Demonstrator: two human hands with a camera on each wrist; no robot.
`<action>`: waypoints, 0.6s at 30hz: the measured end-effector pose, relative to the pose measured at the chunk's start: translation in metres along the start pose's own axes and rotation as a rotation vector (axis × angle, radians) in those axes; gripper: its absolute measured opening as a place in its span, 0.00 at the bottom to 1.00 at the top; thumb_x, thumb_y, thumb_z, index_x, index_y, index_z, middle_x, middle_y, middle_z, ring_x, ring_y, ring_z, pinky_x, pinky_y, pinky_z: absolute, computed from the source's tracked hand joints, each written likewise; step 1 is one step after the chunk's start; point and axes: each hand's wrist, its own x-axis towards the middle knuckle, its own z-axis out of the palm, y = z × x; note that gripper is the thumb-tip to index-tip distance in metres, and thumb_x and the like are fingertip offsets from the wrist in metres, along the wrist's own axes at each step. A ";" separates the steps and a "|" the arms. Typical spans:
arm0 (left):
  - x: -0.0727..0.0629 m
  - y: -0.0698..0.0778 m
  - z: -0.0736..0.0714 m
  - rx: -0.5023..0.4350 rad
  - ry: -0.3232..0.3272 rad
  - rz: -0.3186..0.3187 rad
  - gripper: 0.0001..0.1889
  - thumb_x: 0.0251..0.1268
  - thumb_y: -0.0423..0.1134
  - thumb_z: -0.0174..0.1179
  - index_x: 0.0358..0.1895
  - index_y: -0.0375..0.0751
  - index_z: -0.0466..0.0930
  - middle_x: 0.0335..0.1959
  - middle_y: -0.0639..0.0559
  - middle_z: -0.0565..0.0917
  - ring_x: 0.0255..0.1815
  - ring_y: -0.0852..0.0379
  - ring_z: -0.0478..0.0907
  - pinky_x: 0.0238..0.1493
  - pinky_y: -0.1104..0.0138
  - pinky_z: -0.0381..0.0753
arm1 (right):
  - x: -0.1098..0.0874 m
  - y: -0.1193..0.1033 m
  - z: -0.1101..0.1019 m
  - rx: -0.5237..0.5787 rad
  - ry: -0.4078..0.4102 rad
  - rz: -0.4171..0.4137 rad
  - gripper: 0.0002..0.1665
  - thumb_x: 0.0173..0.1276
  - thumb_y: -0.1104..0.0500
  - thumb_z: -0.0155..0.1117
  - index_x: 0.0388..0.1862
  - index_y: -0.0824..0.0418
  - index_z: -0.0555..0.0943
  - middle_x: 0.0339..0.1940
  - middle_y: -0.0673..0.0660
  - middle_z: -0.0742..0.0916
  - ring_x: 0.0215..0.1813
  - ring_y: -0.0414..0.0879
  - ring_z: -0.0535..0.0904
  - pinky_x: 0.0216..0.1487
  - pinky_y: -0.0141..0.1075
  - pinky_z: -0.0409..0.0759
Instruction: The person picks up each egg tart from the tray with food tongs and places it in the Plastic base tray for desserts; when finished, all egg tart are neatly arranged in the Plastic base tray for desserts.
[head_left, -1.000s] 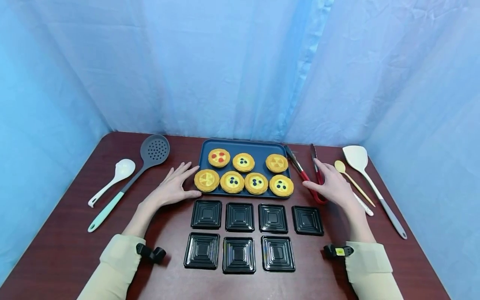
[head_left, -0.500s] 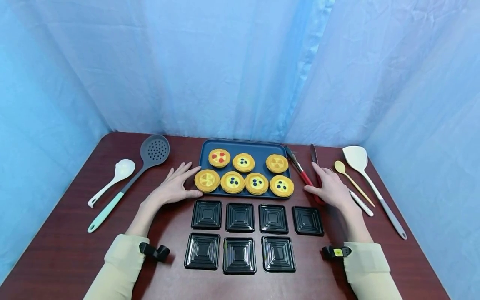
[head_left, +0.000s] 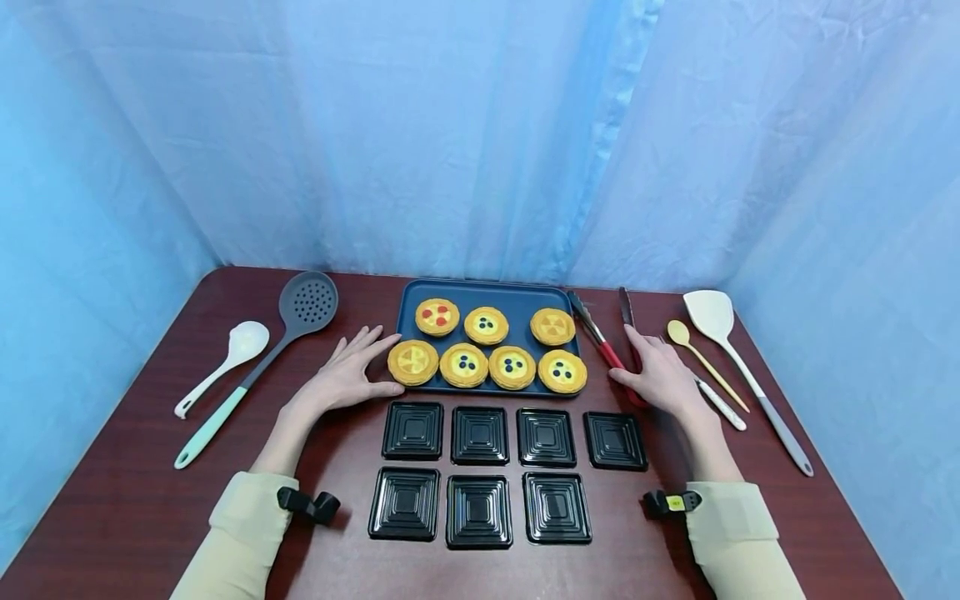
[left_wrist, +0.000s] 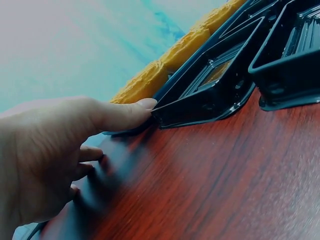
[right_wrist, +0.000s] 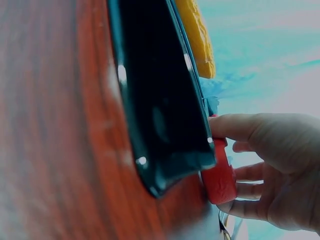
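Observation:
In the head view, several egg tarts (head_left: pixel 465 365) with blue, red or plain yellow tops sit on a dark blue baking tray (head_left: pixel 495 288). My left hand (head_left: pixel 348 371) lies at the tray's left front corner, thumb and fingers spread and fairly straight beside the nearest plain tart. Its thumb meets the tray edge near a black square box (left_wrist: pixel 215 75) in the left wrist view. Right of the tray are red-handled tongs (head_left: pixel 609 354), their arms apart. My right hand (head_left: pixel 663 371) holds them, thumb on one side of the red handle (right_wrist: pixel 220 175) and curled fingers on the other.
Several black square boxes (head_left: pixel 478 510) stand in two rows before the tray. At left lie a white ladle (head_left: pixel 247 340) and a grey skimmer (head_left: pixel 309 302). Right are a yellow spoon (head_left: pixel 679 333), a white-handled utensil (head_left: pixel 723 407) and a white spatula (head_left: pixel 711 315). Blue curtains hang behind.
My right hand has shifted slightly and settled lower onto the tongs' handles. The left hand stays at the tray corner, its forearm moved slightly right. The tarts and boxes keep their places.

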 end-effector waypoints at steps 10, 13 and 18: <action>-0.001 0.001 0.001 -0.004 -0.002 -0.007 0.48 0.64 0.58 0.69 0.83 0.48 0.57 0.85 0.34 0.50 0.87 0.33 0.40 0.83 0.35 0.34 | 0.002 0.008 -0.005 0.080 -0.004 -0.023 0.49 0.72 0.52 0.64 0.85 0.63 0.53 0.73 0.77 0.71 0.70 0.72 0.70 0.68 0.70 0.71; -0.002 0.001 0.000 -0.008 -0.004 -0.012 0.48 0.64 0.57 0.69 0.83 0.48 0.57 0.85 0.34 0.49 0.87 0.33 0.39 0.84 0.36 0.33 | 0.004 0.012 -0.007 0.134 -0.005 -0.030 0.47 0.73 0.54 0.61 0.84 0.64 0.53 0.73 0.77 0.71 0.69 0.70 0.70 0.68 0.68 0.71; 0.000 -0.001 0.000 -0.002 0.000 -0.006 0.47 0.64 0.58 0.69 0.83 0.48 0.58 0.85 0.34 0.50 0.87 0.32 0.39 0.83 0.35 0.33 | 0.003 0.019 -0.015 0.313 -0.036 -0.026 0.45 0.77 0.56 0.58 0.86 0.62 0.50 0.71 0.75 0.73 0.53 0.62 0.82 0.55 0.55 0.83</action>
